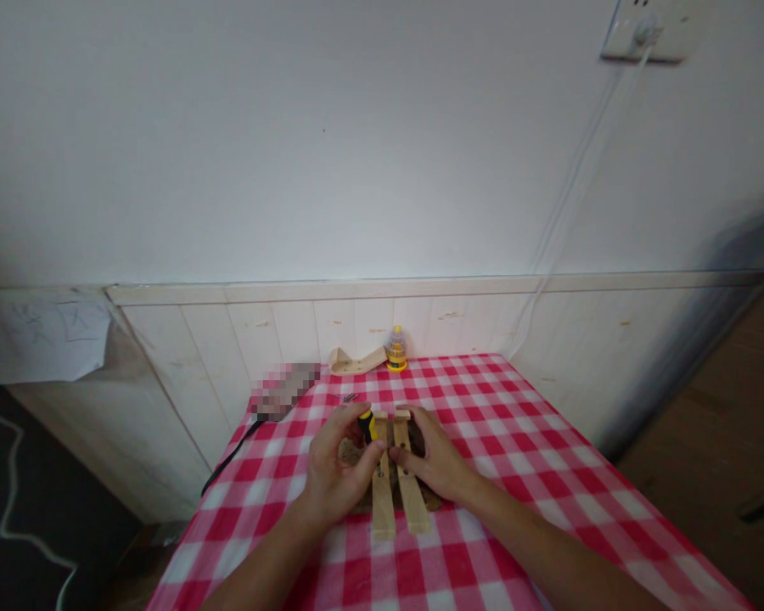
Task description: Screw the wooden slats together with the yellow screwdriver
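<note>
Two pale wooden strips, a left one (383,509) and a right one (415,505), lie side by side over a brown piece (434,501) on the table. My left hand (336,462) is closed around a short black-and-yellow handle, which looks like a screwdriver (370,427), and its thumb reaches the left strip. Its lower end is hard to make out. With fingers and thumb, my right hand (434,454) grips the right strip near its upper part. Small dark holes or screws show in both strips.
A red-and-white checked cloth (484,424) covers the table. At the back stand a curved wooden piece (356,365) and a yellow-capped screwdriver-bit holder (396,352). Small metal pieces (349,397) lie behind my left hand. A blurred flat object (286,392) with a black strap rests at the left edge.
</note>
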`<control>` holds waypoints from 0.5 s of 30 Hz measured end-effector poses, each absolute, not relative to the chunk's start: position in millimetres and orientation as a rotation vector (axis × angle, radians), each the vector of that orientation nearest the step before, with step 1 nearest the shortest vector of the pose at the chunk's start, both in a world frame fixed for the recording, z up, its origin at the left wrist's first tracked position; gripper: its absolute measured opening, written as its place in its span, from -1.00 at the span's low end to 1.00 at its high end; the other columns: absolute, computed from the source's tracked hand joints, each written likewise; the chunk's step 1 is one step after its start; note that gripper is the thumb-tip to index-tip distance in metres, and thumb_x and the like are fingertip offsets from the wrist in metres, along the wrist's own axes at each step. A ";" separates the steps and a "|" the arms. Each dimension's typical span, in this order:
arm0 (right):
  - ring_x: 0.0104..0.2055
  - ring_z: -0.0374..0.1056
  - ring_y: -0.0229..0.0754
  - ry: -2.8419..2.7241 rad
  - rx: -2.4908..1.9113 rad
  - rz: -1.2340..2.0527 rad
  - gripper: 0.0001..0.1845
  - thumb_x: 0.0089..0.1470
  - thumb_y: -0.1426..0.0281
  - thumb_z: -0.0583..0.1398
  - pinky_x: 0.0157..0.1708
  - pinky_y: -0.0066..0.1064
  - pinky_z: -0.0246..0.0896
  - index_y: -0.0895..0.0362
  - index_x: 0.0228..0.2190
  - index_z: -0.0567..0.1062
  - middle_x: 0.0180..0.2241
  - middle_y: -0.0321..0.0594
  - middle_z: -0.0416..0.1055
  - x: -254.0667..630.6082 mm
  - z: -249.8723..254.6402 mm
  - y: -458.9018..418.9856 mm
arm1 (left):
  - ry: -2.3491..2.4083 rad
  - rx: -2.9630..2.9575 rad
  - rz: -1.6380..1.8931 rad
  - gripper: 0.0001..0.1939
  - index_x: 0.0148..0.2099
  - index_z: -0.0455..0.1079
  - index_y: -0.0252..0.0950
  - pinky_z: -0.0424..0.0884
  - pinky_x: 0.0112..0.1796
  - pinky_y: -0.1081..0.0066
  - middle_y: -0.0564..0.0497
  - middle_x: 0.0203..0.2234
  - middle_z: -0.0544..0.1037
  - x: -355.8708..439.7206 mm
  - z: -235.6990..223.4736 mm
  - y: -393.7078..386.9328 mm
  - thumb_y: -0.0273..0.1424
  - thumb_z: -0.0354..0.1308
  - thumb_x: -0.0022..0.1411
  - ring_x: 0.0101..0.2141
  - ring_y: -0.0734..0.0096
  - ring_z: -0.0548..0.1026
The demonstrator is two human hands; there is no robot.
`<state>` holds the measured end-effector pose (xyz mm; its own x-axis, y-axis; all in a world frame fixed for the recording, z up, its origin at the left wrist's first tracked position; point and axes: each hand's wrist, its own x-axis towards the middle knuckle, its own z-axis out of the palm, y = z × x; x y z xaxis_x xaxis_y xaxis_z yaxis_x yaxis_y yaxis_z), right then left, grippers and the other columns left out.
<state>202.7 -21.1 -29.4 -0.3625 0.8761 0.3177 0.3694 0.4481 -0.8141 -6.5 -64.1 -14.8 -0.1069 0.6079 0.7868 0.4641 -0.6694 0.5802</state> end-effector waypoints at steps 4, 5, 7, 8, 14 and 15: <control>0.20 0.39 0.14 -1.913 -1.031 0.861 -0.49 0.14 0.32 0.39 0.22 0.04 0.30 0.05 0.09 0.43 0.11 -0.04 0.47 202.3 -29.2 -21.8 | 1.228 2.038 1.927 -0.63 0.13 0.49 -0.14 0.57 -0.31 0.47 0.04 -0.27 0.61 -5.5 -12.6 -64.4 -0.42 0.36 0.29 -0.37 0.42 0.57; 0.20 0.39 0.14 -1.913 -1.033 0.862 -0.49 0.14 0.32 0.39 0.22 0.04 0.30 0.04 0.10 0.43 0.11 -0.04 0.47 202.3 -28.8 -22.1 | 1.234 2.033 1.926 -0.64 0.13 0.49 -0.15 0.57 -0.31 0.46 0.04 -0.27 0.62 -5.6 -13.2 -64.4 -0.41 0.35 0.30 -0.37 0.41 0.58; 0.20 0.38 0.14 -1.917 -1.046 0.850 -0.48 0.14 0.32 0.39 0.21 0.03 0.30 0.04 0.10 0.44 0.10 -0.05 0.48 202.5 -28.1 -22.4 | 1.240 2.029 1.917 -0.65 0.13 0.48 -0.15 0.58 -0.29 0.44 0.03 -0.26 0.62 -5.9 -15.4 -64.3 -0.40 0.34 0.31 -0.35 0.39 0.59; 0.20 0.38 0.14 -1.918 -1.054 0.843 -0.47 0.13 0.32 0.39 0.22 0.03 0.29 0.04 0.10 0.43 0.10 -0.05 0.48 202.6 -27.9 -22.5 | 1.240 2.029 1.912 -0.66 0.13 0.48 -0.16 0.59 -0.28 0.43 0.01 -0.24 0.63 -6.1 -16.8 -64.2 -0.39 0.34 0.32 -0.33 0.38 0.60; 0.20 0.36 0.15 -1.920 -1.061 0.821 -0.45 0.12 0.33 0.40 0.21 0.04 0.28 0.05 0.11 0.43 0.11 -0.04 0.47 202.7 -28.7 -21.2 | 1.206 2.009 1.893 -0.66 0.15 0.47 -0.17 0.61 -0.20 0.38 -0.06 -0.16 0.65 -7.8 -22.5 -63.6 -0.38 0.31 0.36 -0.23 0.31 0.64; 0.20 0.36 0.15 -1.922 -1.055 0.819 -0.45 0.12 0.33 0.40 0.21 0.04 0.28 0.05 0.11 0.43 0.11 -0.04 0.47 202.7 -29.2 -21.0 | 1.194 2.011 1.885 -0.66 0.16 0.47 -0.17 0.61 -0.20 0.38 -0.06 -0.15 0.65 -8.1 -22.4 -63.7 -0.39 0.30 0.37 -0.23 0.31 0.64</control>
<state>202.7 -21.0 -29.2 -0.3512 0.8792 0.3219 0.3764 0.4474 -0.8113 -8.1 -63.7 -22.4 -0.0985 0.6161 0.7815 0.4435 -0.6758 0.5887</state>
